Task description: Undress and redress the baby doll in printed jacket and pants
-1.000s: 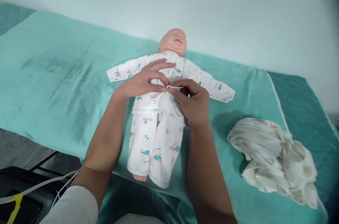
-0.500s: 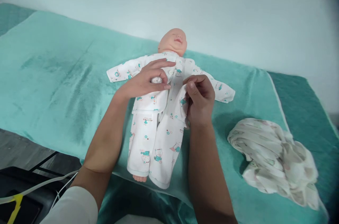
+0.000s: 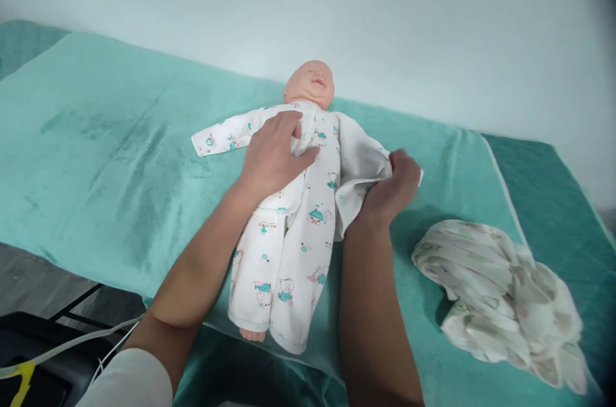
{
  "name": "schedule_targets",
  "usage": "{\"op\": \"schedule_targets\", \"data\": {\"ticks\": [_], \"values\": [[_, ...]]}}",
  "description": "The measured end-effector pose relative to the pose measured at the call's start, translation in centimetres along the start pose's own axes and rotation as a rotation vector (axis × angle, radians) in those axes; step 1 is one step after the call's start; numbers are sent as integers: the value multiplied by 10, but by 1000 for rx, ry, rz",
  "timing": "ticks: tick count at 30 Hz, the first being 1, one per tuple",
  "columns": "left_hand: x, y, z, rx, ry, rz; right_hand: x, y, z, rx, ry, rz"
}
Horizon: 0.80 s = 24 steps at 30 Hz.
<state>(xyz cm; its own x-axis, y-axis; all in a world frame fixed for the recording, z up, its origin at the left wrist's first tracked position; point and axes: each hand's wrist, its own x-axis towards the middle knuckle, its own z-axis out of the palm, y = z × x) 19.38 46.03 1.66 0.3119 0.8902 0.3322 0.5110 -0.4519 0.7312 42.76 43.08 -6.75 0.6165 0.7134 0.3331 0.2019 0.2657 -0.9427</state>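
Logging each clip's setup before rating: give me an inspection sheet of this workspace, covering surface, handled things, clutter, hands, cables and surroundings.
Surface: teal blanket, lightly creased, hanging over the near edge.
Handled things: baby doll on its back in a printed white outfit; jacket flap held open beside it.
Clutter: crumpled printed cloth on the blanket, apart from the doll.
Hands: left hand flat on the doll's chest; right hand closed on the jacket flap.
Cables: white cable with yellow tape, lower left, off the blanket.
Surroundings: plain pale wall behind.
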Motion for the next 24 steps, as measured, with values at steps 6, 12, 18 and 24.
{"op": "schedule_targets", "data": {"ticks": [6,12,18,24], "values": [[-2,2,0,103,51,78,-34,-34,45,47,51,6],[1,-3,-1,-10,116,48,-44,-55,51,54,-179,-4],[8,-20,-8,-145,374,-125,-41,-56,48,58,-260,-16],[16,-45,-21,-214,438,-271,-41,-60,46,36,-265,-12]]}}
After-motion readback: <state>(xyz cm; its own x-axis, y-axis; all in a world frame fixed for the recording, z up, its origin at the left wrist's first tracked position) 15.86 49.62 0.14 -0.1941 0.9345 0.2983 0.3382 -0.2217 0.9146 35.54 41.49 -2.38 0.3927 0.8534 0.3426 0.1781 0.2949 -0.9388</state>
